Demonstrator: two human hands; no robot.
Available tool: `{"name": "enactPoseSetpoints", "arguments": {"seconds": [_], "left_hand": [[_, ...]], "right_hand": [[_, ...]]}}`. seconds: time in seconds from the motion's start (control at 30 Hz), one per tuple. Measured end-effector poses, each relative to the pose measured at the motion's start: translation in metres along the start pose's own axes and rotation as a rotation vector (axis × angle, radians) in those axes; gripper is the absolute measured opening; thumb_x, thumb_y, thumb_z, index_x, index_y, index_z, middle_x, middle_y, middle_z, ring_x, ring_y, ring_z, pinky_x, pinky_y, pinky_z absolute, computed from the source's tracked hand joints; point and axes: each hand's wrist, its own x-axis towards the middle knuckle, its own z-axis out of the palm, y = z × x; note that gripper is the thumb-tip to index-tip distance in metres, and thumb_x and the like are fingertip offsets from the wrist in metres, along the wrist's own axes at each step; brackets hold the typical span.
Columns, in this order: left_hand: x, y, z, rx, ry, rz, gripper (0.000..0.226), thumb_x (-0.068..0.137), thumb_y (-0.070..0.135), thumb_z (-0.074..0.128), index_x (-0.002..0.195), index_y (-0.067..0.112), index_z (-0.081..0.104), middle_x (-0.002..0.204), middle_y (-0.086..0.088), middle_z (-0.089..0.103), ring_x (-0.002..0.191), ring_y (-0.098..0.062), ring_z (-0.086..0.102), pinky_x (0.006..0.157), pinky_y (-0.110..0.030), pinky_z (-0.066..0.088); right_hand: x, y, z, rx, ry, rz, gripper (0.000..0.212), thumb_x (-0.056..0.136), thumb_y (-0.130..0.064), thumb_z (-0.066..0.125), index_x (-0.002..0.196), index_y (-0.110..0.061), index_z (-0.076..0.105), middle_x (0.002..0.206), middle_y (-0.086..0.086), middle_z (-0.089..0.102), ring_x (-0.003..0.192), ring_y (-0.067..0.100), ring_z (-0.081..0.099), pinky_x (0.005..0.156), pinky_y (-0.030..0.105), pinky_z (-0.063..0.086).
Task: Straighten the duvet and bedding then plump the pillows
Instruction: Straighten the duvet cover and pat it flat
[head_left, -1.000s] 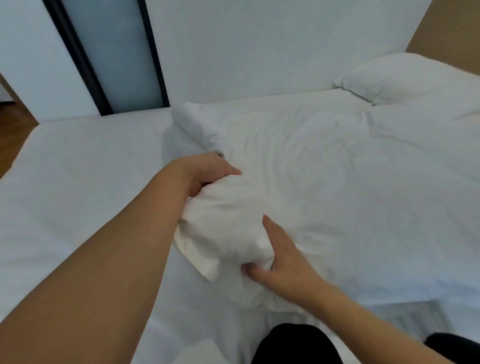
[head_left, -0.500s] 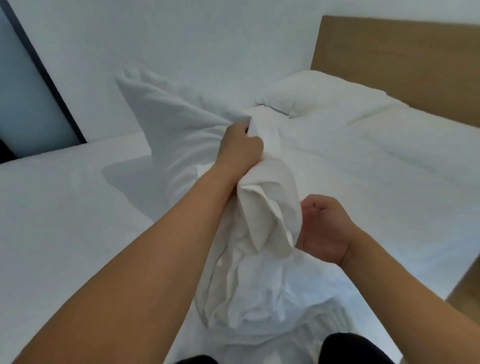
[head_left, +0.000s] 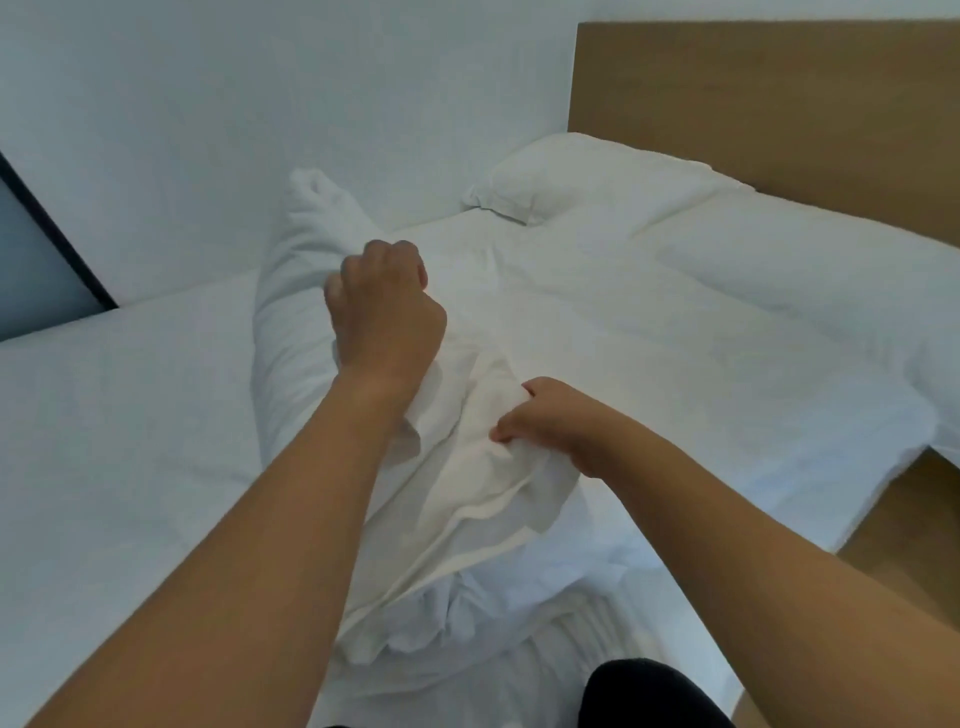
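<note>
The pillow (head_left: 311, 332) is gripped by the left hand (head_left: 384, 312) and pinched by the right hand (head_left: 550, 421), its long axis pointing toward eleven o'clock.

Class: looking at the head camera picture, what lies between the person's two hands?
In the head view, a bunched fold of the white duvet fills the gap between the left hand and the right hand; both hands grip it.

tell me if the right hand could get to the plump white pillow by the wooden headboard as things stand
Probably not yet: the right hand is pinching the bunched white duvet, and the plump white pillow lies well beyond it, though nothing blocks the way.
</note>
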Motion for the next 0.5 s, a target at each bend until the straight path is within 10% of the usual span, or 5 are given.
{"name": "enactPoseSetpoints", "arguments": {"seconds": [0.17,0.33,0.43,0.5], "left_hand": [[-0.067,-0.051,-0.034,-0.567,-0.331,-0.610,0.087,0.070,0.064,0.065,0.138,0.019,0.034,0.129,-0.004,0.050,0.111,-0.025,0.055,0.098,-0.043,0.045],[-0.161,-0.053,-0.009,0.289,-0.552,0.018,0.105,0.071,0.086,0.041,0.152,0.020,0.024,0.158,0.000,0.027,0.146,-0.026,0.022,0.116,-0.052,0.009],[-0.188,-0.056,0.010,0.392,-0.605,0.250,0.081,0.077,0.063,0.050,0.147,0.024,0.039,0.151,0.000,0.041,0.136,-0.034,0.039,0.109,-0.060,0.028],[-0.187,-0.060,0.012,0.377,-0.598,0.305,0.076,0.076,0.052,0.061,0.144,0.025,0.043,0.147,0.000,0.046,0.130,-0.033,0.046,0.105,-0.055,0.036]], "right_hand": [[0.015,0.008,-0.005,0.085,-0.036,0.066,0.055,0.047,-0.014,0.070,0.102,-0.007,0.068,0.113,0.020,0.067,0.100,0.038,0.066,0.091,0.054,0.053],[0.016,-0.018,-0.029,0.165,-0.056,0.172,0.063,0.085,-0.053,0.055,0.124,-0.003,0.050,0.108,0.020,0.061,0.089,0.032,0.063,0.076,0.040,0.051],[0.019,-0.035,-0.020,-0.089,-0.085,0.218,0.102,0.072,-0.079,0.059,0.143,-0.010,0.038,0.142,0.018,0.045,0.114,0.034,0.053,0.090,0.044,0.043],[0.022,-0.037,0.001,-0.263,-0.124,0.251,0.100,0.064,-0.079,0.067,0.132,-0.010,0.049,0.130,0.011,0.057,0.111,0.030,0.058,0.096,0.040,0.043]]}}
